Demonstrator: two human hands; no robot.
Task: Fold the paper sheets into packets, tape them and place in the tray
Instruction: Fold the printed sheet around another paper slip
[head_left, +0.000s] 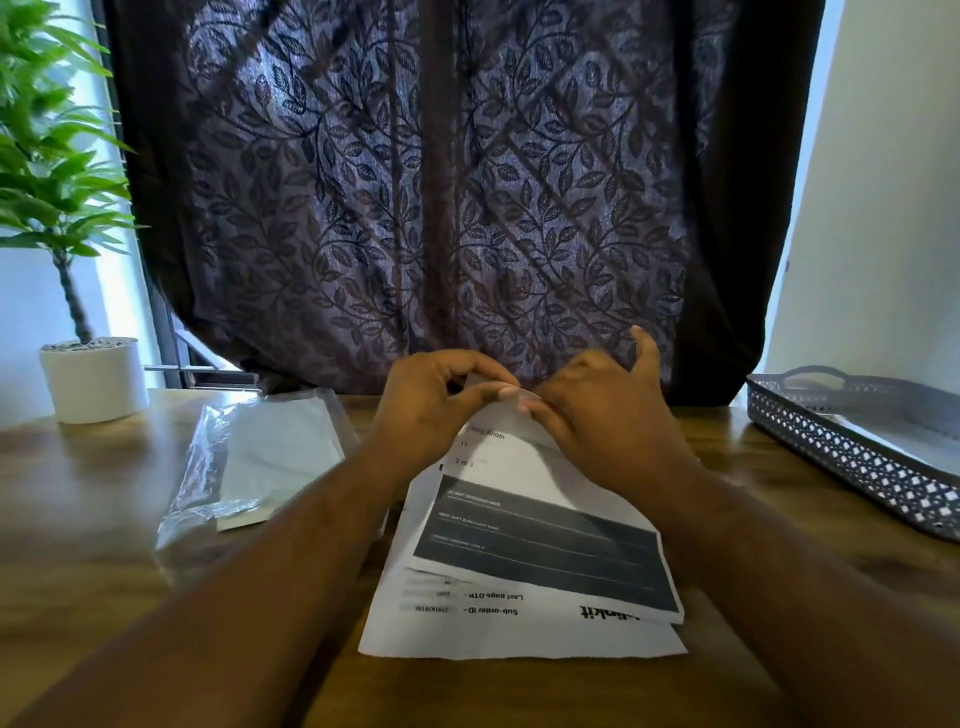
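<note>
A wooden table (93, 483) stands against a dark curtain (441, 182) patterned with leafy vines, and a pale wall (883, 208) rises to the right of it. At the table's far left corner is one green plant (47, 156) in a white pot (93, 379). One grey perforated tray (852, 457) lies along the right edge. One clear plastic sleeve (249, 457) with pale paper inside lies left of centre, near the far edge.

Two printed sheets are stacked in the middle, towards the near edge. The top sheet (540, 525), with a dark printed block, lies askew on the lower sheet (498, 629), whose printed lines show below it.

Both hands meet over the far end of the top sheet, well apart from the tray. The left hand (426, 405) pinches one end of a small translucent strip (514, 397) between thumb and fingertips. The right hand (608, 415) has its fingers curled onto the strip's other end, with one digit raised. It is not clear whether the strip touches the paper
</note>
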